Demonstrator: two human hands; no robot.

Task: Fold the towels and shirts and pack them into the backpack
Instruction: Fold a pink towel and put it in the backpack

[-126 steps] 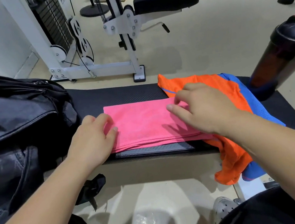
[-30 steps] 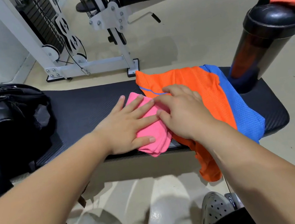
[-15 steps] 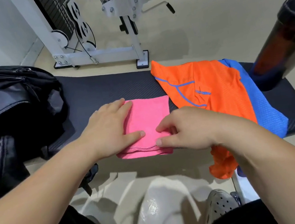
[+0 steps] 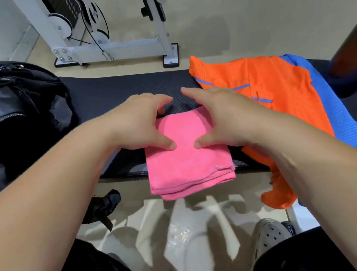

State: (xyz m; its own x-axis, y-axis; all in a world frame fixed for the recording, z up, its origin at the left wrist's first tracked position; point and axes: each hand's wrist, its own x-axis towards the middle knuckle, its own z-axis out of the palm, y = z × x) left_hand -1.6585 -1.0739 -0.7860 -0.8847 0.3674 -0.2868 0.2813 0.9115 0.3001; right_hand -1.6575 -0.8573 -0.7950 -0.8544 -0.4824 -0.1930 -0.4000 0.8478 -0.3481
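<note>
While our left hand [image 4: 137, 123] and right hand [image 4: 226, 115] grip the folded towel [image 4: 187, 164], we should carry it level, layers together, left to the backpack [image 4: 3, 112].

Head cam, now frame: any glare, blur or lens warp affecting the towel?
Head view: pink towel sharp, evenly lit. Head view: glare patch on the floor near the bench, amid several overlapping shadows. Head view: wide-angle warp bows the bench edge; shaker bottle at the right edge is soft and cropped.

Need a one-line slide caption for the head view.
Folded pink towel held by left hand and right hand on the bench, orange shirt beside it.
</note>
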